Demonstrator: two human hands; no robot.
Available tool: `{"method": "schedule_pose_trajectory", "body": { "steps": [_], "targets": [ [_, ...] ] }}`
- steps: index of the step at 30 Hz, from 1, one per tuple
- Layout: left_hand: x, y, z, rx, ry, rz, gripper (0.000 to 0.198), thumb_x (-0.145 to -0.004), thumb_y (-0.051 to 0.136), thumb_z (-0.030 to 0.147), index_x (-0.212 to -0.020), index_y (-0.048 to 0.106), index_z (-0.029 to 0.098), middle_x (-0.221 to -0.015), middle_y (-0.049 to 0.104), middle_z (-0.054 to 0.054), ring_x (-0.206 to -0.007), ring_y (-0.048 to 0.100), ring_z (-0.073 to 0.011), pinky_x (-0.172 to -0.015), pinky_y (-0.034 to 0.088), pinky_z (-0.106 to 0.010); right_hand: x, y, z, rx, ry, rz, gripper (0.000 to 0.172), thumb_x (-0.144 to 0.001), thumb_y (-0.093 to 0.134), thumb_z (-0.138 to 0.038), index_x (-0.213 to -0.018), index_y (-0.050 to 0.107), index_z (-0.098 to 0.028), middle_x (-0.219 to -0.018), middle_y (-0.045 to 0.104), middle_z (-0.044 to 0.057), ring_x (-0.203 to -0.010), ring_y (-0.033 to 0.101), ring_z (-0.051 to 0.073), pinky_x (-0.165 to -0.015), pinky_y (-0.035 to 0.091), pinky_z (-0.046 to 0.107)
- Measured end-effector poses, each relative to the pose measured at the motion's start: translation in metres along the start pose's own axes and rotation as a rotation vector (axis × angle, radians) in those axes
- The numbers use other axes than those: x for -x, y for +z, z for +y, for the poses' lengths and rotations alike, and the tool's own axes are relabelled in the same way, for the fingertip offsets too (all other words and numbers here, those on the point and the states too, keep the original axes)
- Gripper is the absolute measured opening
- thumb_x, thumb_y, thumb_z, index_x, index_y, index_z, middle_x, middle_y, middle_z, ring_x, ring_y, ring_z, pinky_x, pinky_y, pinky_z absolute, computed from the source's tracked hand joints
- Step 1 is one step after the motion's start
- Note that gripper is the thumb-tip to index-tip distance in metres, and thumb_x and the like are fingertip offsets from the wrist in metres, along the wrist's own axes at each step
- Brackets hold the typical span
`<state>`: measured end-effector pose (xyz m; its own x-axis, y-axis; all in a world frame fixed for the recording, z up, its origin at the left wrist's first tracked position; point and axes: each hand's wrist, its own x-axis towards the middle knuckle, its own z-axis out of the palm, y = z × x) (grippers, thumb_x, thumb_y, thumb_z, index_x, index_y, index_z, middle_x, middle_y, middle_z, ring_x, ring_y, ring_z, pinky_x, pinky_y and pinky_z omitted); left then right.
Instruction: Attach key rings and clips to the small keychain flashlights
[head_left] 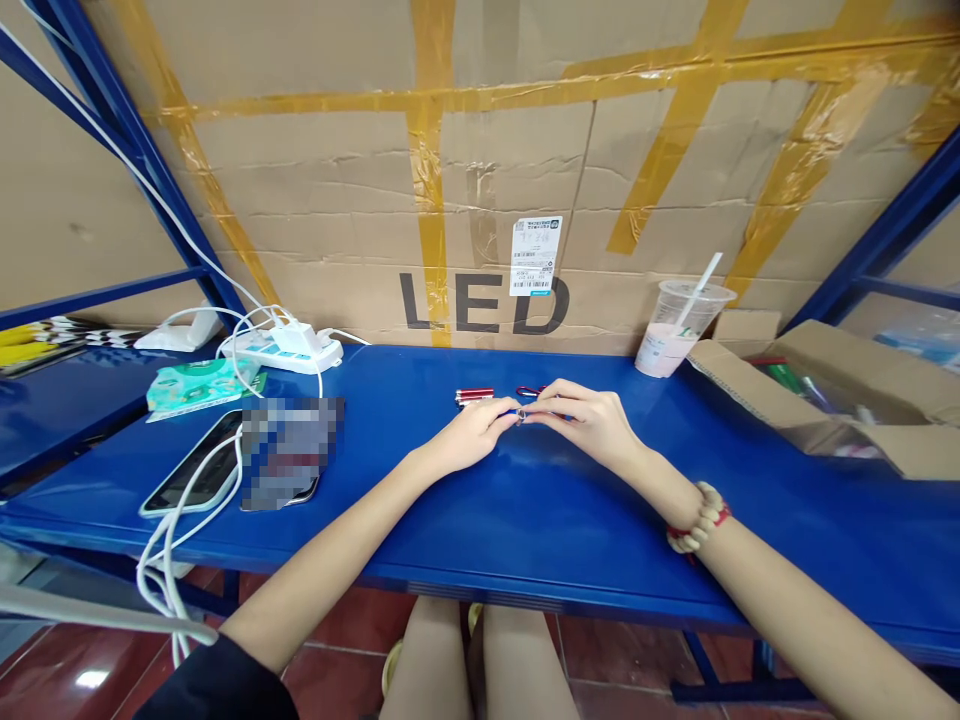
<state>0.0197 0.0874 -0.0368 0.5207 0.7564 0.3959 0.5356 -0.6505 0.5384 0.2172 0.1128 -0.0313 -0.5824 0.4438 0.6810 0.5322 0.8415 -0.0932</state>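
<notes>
Above the middle of the blue shelf, my left hand and my right hand meet fingertip to fingertip. Both are closed in a pinch on a small silvery metal piece, with a bit of blue beside it; its exact kind is too small to make out. Just behind my left fingers lie short red metal tubes with silvery ends, partly covered by the hand. A red loop shaped like a carabiner rests behind my right fingers, which hide part of it.
Two phones, one pixelated phone and one with a pale rim, lie left, with white cables. Behind them are a green packet and a power strip. A drink cup and open cardboard box stand right.
</notes>
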Motion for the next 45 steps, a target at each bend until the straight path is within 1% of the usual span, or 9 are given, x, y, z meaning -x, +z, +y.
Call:
{"method": "schedule_pose_trajectory", "body": {
  "steps": [7,15,18,21,25,29,32,37,45],
  "targets": [
    [0.003,-0.001,0.006,0.071,-0.02,-0.058,0.025,-0.091,0.034,0.028,-0.103,0.052,0.017,-0.105,0.057,-0.005,-0.097,0.053,-0.0145,-0.086,0.039,-0.026,-0.003,-0.002,-0.004,-0.114,0.037,0.013,0.025,-0.082,0.052,-0.038,-0.075,0.07,-0.023,-0.08,0.064,0.002,-0.074,0.059,0.011,-0.063,0.044,0.02],
    [0.006,0.002,0.007,0.026,-0.001,-0.035,0.024,-0.091,0.035,0.028,-0.103,0.053,0.017,-0.107,0.058,-0.005,-0.1,0.053,-0.0163,-0.088,0.039,-0.027,-0.002,-0.004,-0.004,-0.206,0.029,0.0,0.026,-0.082,0.051,-0.038,-0.073,0.07,-0.023,-0.08,0.064,0.002,-0.076,0.059,0.011,-0.065,0.045,0.022],
    [0.004,0.003,0.006,0.06,-0.01,-0.023,0.024,-0.091,0.034,0.028,-0.101,0.053,0.017,-0.104,0.058,-0.005,-0.095,0.054,-0.0156,-0.084,0.04,-0.026,-0.003,-0.003,-0.003,-0.197,0.098,-0.02,0.026,-0.081,0.051,-0.04,-0.075,0.07,-0.022,-0.081,0.064,0.003,-0.074,0.059,0.012,-0.063,0.044,0.022],
    [0.002,0.004,0.006,0.12,-0.04,0.005,0.026,-0.091,0.031,0.029,-0.098,0.052,0.016,-0.093,0.058,-0.004,-0.083,0.054,-0.0139,-0.076,0.04,-0.024,-0.003,0.0,-0.002,-0.237,0.181,0.001,0.027,-0.079,0.054,-0.043,-0.08,0.07,-0.022,-0.083,0.063,0.003,-0.06,0.055,0.009,-0.057,0.042,0.022],
    [0.0,0.005,0.005,0.133,-0.066,0.019,0.025,-0.091,0.033,0.031,-0.097,0.052,0.017,-0.084,0.056,-0.002,-0.076,0.052,-0.0125,-0.069,0.038,-0.022,-0.005,0.0,0.0,-0.287,0.195,-0.015,0.026,-0.076,0.058,-0.044,-0.084,0.069,-0.021,-0.085,0.062,0.003,-0.053,0.052,0.006,-0.055,0.04,0.021],
    [-0.003,0.003,0.002,0.204,-0.199,0.177,0.022,-0.089,0.036,0.031,-0.091,0.052,0.016,-0.069,0.05,0.001,-0.065,0.047,-0.01,-0.063,0.035,-0.021,-0.007,-0.007,0.005,-0.171,0.283,0.01,0.029,-0.078,0.054,-0.045,-0.092,0.067,-0.023,-0.09,0.063,0.002,-0.056,0.052,0.007,-0.056,0.039,0.021],
    [-0.005,-0.001,0.001,0.43,-0.295,0.326,0.023,-0.088,0.039,0.035,-0.087,0.051,0.015,-0.061,0.041,0.003,-0.055,0.04,-0.0072,-0.053,0.032,-0.018,-0.006,-0.014,0.014,-0.004,0.424,0.034,0.029,-0.081,0.049,-0.045,-0.089,0.068,-0.024,-0.091,0.063,0.001,-0.056,0.053,0.007,-0.054,0.037,0.022],
    [-0.006,-0.005,0.002,0.795,-0.419,0.409,0.024,-0.085,0.044,0.039,-0.088,0.049,0.016,-0.058,0.036,0.004,-0.042,0.028,-0.0034,-0.039,0.02,-0.015,0.001,-0.015,0.032,0.211,0.534,-0.168,0.022,-0.08,0.049,-0.035,-0.084,0.068,-0.024,-0.09,0.063,0.001,-0.065,0.055,0.012,-0.048,0.029,0.023],
    [-0.005,-0.005,0.005,0.959,-0.512,0.406,0.026,-0.082,0.05,0.039,-0.088,0.05,0.014,-0.06,0.038,0.004,-0.041,0.03,-0.0015,-0.037,0.02,-0.014,0.004,-0.012,0.036,0.345,0.618,-0.386,0.025,-0.081,0.046,-0.036,-0.088,0.067,-0.026,-0.094,0.062,0.003,-0.081,0.056,0.018,-0.05,0.027,0.025]
  ]
}}
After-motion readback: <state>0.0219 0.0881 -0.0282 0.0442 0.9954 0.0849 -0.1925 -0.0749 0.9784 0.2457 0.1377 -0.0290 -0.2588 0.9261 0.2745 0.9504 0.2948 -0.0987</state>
